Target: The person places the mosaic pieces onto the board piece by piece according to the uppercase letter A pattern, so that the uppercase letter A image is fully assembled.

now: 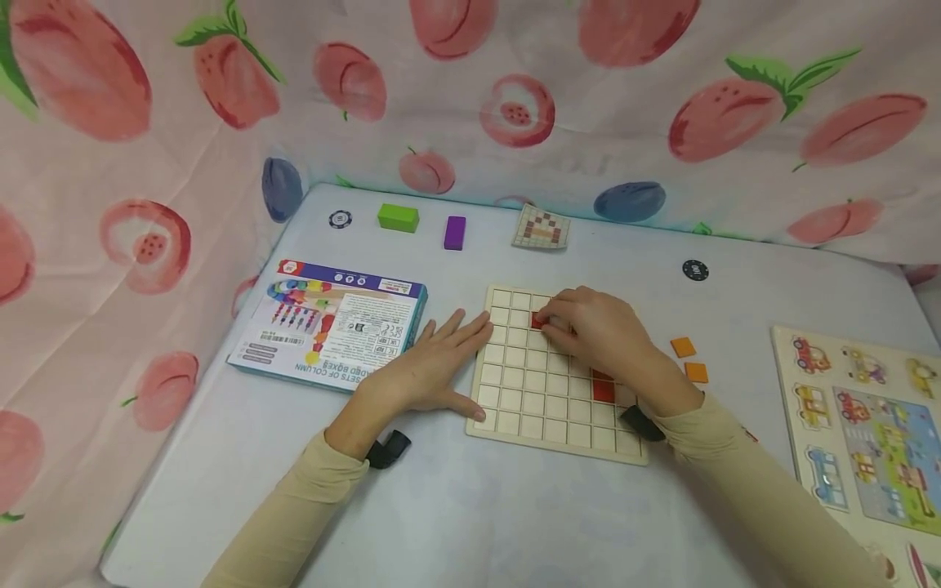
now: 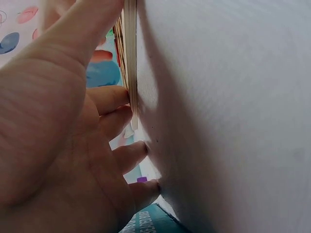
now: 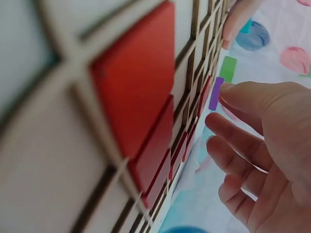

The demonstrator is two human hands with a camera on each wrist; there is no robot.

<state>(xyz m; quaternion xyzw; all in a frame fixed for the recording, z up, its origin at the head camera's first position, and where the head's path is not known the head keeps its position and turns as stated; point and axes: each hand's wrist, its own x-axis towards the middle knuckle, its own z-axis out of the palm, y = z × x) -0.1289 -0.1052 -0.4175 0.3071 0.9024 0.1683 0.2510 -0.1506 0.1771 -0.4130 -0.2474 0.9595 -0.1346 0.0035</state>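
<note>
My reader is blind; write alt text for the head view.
A person's right grip is at a red tile on a grid board; the left grip spreads along its left edge. Behind: green block, purple block, patterned card; left, a box; right, a puzzle.

Upside down along the near edge of a flat rectangular cardboard box with a purple and teal border (image 1: 294,363), white capitals read "SETS OF COLUMN", with "BOXES" in the other line. Its white label bears what looks like a CE mark; the remaining print is too small. Toward the white table's (image 1: 735,294) far edge, a round black-and-white chip (image 1: 695,270) shows a number, apparently "100".
</note>
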